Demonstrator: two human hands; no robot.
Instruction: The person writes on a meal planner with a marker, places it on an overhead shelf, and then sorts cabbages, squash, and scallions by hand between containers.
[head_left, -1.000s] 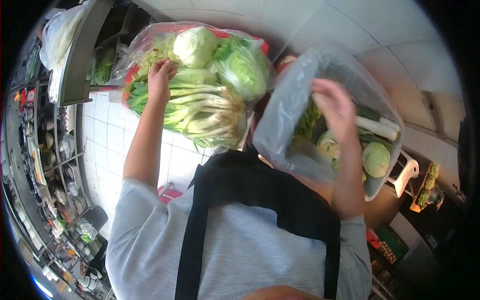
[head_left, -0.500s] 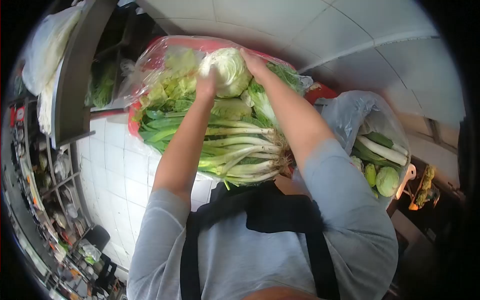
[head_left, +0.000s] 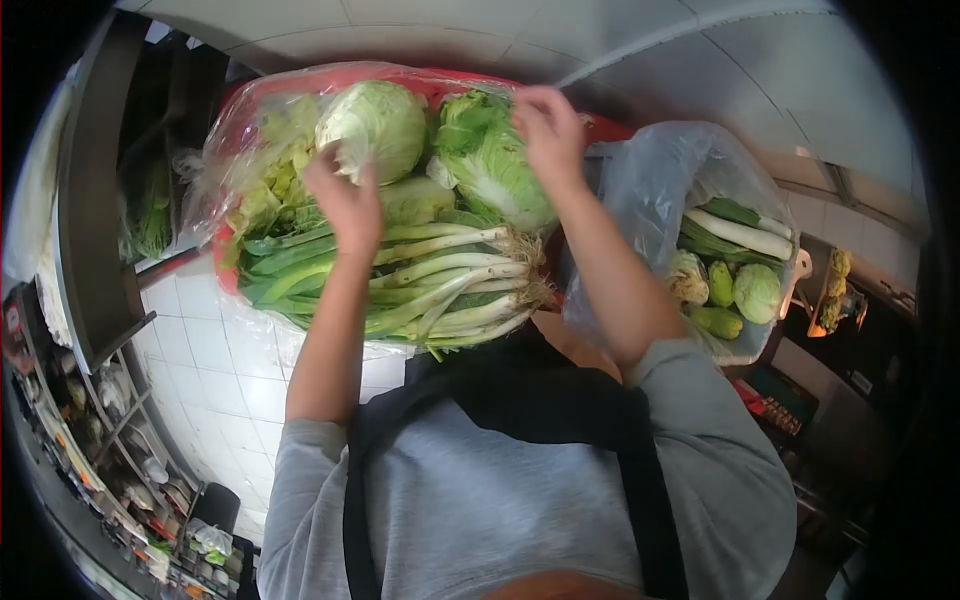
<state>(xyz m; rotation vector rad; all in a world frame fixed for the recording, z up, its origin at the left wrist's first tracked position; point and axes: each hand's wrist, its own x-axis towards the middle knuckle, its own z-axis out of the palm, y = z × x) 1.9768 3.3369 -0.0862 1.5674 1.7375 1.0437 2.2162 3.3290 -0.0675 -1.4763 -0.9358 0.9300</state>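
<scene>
A round green cabbage (head_left: 375, 135) sits toward the back of a plastic-lined red container (head_left: 215, 265). At its lower edge is my left hand (head_left: 348, 205), thumb and fingers apart; I cannot tell whether the fingertips touch it. To the right lies a leafy napa cabbage (head_left: 490, 165). My right hand (head_left: 552, 130) hovers by its upper right side, fingers loosely bent and apart, with nothing visible in them. Several leeks (head_left: 450, 270) lie across the front, roots toward the right. Pale loose leaves (head_left: 280, 170) fill the back left.
Right of the container, a plastic-lined bin (head_left: 640, 190) holds leeks, a small cabbage (head_left: 757, 293) and green squash-like vegetables (head_left: 715, 320). A metal shelf unit (head_left: 90, 220) stands at the left. A tiled wall (head_left: 430, 30) rises behind.
Both hands have come off the round cabbage's sides and moved apart. The cabbage now lies further left, with the napa cabbage more exposed. The camera view has shifted.
</scene>
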